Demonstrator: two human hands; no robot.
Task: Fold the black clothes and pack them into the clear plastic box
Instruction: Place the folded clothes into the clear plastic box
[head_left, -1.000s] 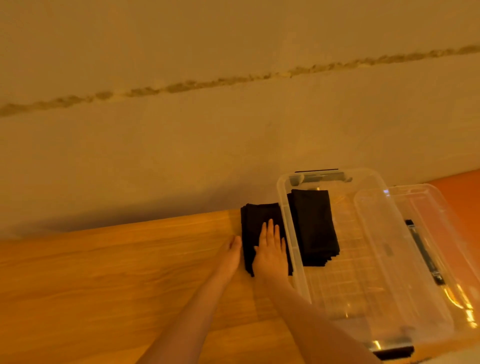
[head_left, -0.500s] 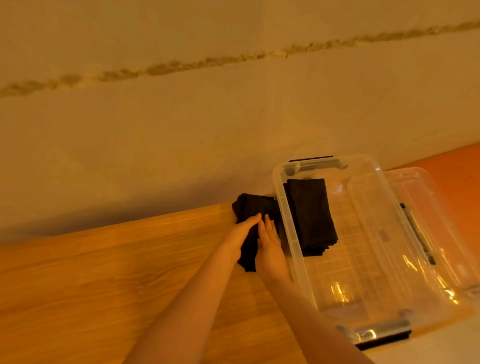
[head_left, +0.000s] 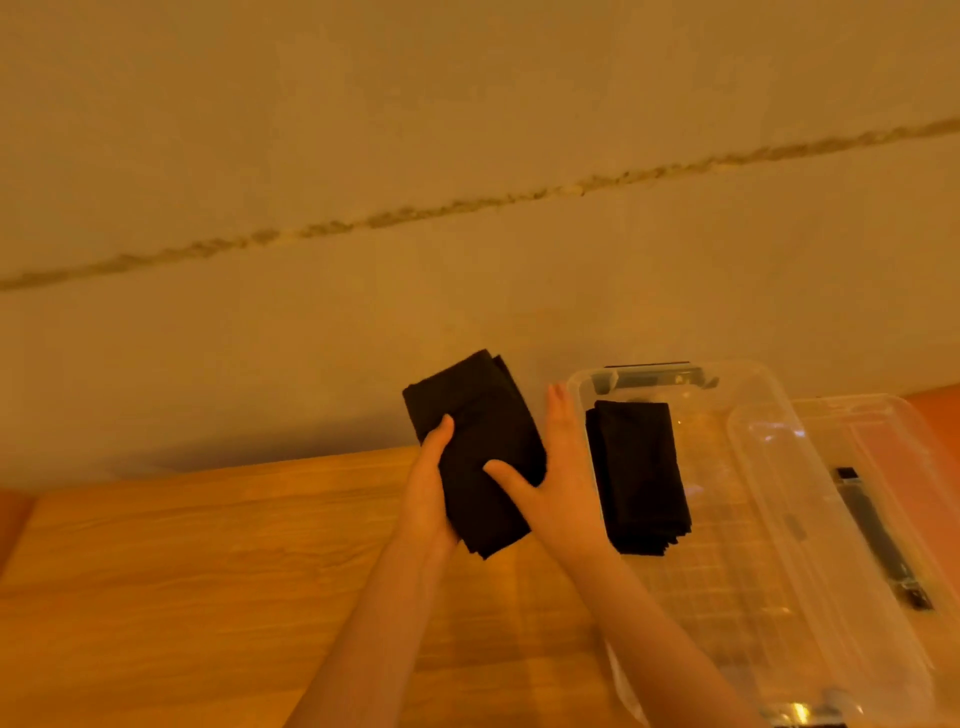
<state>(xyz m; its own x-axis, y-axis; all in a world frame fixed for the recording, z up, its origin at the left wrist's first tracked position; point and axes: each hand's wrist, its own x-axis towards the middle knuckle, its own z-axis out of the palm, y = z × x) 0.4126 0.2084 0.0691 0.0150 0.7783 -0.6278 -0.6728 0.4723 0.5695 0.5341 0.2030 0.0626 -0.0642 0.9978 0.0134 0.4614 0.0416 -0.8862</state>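
Head view: we are looking across the wooden table (head_left: 208, 571) to the clear plastic box (head_left: 748, 582), where one folded stack (head_left: 639, 475) is lying. We are holding a folded black garment (head_left: 478, 447) above the table beside the box, left hand (head_left: 428, 499) and right hand (head_left: 556, 483) curling thumbs over it. Loosening either grip risks unfolding it.

A wooden surface (head_left: 208, 597) with pale grain runs up against a plain wall (head_left: 363, 130). On its right part sits a clear plastic box (head_left: 769, 545), open, with a clear lid (head_left: 893, 467) lying just beside it on the right.
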